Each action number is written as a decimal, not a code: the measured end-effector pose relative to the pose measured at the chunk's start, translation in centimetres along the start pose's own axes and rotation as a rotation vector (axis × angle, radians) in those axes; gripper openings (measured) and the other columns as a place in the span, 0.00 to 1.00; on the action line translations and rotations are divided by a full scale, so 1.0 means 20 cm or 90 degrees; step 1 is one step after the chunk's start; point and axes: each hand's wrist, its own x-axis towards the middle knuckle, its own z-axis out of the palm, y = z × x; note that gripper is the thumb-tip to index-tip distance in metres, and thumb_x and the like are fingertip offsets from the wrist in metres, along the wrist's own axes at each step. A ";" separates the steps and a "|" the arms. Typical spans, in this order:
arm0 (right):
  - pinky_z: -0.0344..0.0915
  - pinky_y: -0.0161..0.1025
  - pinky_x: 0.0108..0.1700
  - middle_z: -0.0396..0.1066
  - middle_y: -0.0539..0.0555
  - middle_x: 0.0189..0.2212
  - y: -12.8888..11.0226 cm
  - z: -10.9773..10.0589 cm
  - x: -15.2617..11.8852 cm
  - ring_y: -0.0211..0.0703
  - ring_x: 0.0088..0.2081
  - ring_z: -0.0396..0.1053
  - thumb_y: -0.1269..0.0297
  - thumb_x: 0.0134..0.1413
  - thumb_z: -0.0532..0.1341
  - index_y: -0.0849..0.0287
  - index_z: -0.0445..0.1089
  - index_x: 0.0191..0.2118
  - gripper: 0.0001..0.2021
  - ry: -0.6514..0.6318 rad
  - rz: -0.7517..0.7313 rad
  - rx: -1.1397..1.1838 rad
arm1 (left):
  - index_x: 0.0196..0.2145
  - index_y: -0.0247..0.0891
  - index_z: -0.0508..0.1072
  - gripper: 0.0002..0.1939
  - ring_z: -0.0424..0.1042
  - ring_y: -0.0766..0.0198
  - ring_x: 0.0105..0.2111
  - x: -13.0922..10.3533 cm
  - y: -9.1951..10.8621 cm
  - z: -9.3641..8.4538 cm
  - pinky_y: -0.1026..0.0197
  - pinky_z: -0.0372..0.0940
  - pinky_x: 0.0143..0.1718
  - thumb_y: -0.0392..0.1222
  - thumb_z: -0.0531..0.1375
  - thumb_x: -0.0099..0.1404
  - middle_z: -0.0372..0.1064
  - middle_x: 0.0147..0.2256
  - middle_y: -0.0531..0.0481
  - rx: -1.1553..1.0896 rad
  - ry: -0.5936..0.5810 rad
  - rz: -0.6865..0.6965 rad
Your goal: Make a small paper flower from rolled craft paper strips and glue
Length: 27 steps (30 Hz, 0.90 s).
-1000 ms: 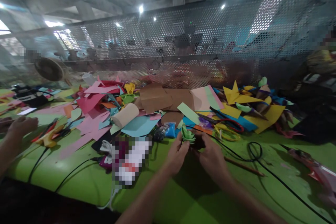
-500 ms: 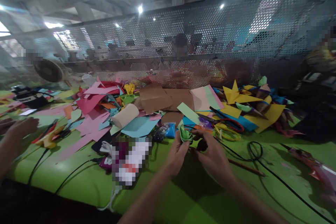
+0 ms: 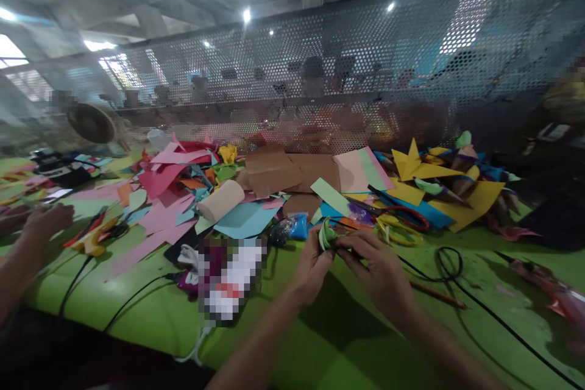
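A small folded, layered piece of light green paper (image 3: 326,235), shaped like a paper flower, is held up over the green tabletop. My left hand (image 3: 314,268) is closed around its left side, the thumb in front. From the right, my right hand (image 3: 377,261) pinches at its lower edge with bent fingers; the exact contact is partly hidden by the fingers. Just behind the hands lie a blue packet (image 3: 299,226) and scissors with red-and-black handles (image 3: 402,217). A brown stick (image 3: 439,295) rests beside my right wrist.
Coloured paper sheets (image 3: 249,219) heap along the back, with a yellow paper star (image 3: 415,161) to the right. A black cable (image 3: 450,277) loops at right near a glue gun (image 3: 543,283). At left are a power strip (image 3: 231,283), yellow-handled pliers (image 3: 94,237) and another person's hand (image 3: 48,219).
The green paper has turned so its layered edge faces me more. My right fingers have closed in from a wide curl to a pinch against it. The view has shifted slightly.
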 end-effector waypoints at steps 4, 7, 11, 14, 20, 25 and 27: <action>0.67 0.37 0.36 0.71 0.52 0.33 0.01 -0.01 0.00 0.43 0.35 0.71 0.71 0.62 0.60 0.56 0.72 0.37 0.04 -0.013 0.014 -0.015 | 0.57 0.38 0.59 0.21 0.64 0.56 0.55 0.00 -0.05 0.00 0.51 0.56 0.62 0.41 0.52 0.67 0.64 0.53 0.44 -0.010 -0.015 0.009; 0.66 0.36 0.35 0.70 0.51 0.32 0.01 -0.01 0.01 0.42 0.33 0.70 0.72 0.61 0.60 0.56 0.70 0.35 0.04 -0.021 0.033 -0.012 | 0.58 0.39 0.59 0.21 0.64 0.56 0.56 -0.01 -0.05 0.00 0.51 0.55 0.63 0.41 0.53 0.67 0.65 0.54 0.45 -0.021 -0.022 -0.001; 0.65 0.35 0.34 0.70 0.51 0.31 0.01 -0.01 0.01 0.42 0.33 0.70 0.74 0.60 0.60 0.56 0.70 0.34 0.06 -0.023 0.037 0.004 | 0.57 0.40 0.60 0.21 0.65 0.56 0.55 -0.01 -0.03 0.00 0.50 0.55 0.63 0.44 0.54 0.68 0.67 0.53 0.45 -0.016 -0.016 -0.026; 0.66 0.35 0.37 0.71 0.52 0.33 0.02 -0.01 0.00 0.41 0.35 0.71 0.76 0.60 0.60 0.56 0.71 0.37 0.07 -0.024 0.025 0.014 | 0.56 0.39 0.62 0.19 0.65 0.56 0.55 -0.01 -0.01 0.01 0.50 0.55 0.63 0.46 0.53 0.70 0.67 0.53 0.45 0.001 -0.012 -0.030; 0.66 0.35 0.36 0.73 0.51 0.33 0.02 -0.01 0.00 0.41 0.34 0.71 0.75 0.60 0.59 0.56 0.73 0.38 0.08 -0.044 0.028 0.015 | 0.56 0.40 0.61 0.19 0.65 0.57 0.55 -0.01 0.00 0.00 0.52 0.55 0.63 0.47 0.52 0.71 0.66 0.53 0.45 0.031 -0.021 -0.021; 0.65 0.35 0.34 0.72 0.50 0.30 0.00 -0.01 0.00 0.41 0.31 0.70 0.75 0.56 0.60 0.57 0.72 0.33 0.07 -0.011 0.070 0.023 | 0.57 0.39 0.60 0.21 0.65 0.56 0.55 -0.01 0.00 0.00 0.52 0.56 0.63 0.50 0.53 0.70 0.66 0.53 0.45 0.051 -0.020 -0.028; 0.65 0.35 0.34 0.72 0.50 0.29 0.00 -0.01 0.00 0.41 0.31 0.71 0.74 0.56 0.61 0.57 0.72 0.32 0.06 -0.005 0.082 0.044 | 0.57 0.39 0.60 0.21 0.64 0.56 0.56 -0.01 -0.01 0.00 0.52 0.55 0.63 0.50 0.53 0.71 0.66 0.53 0.45 0.043 -0.017 -0.026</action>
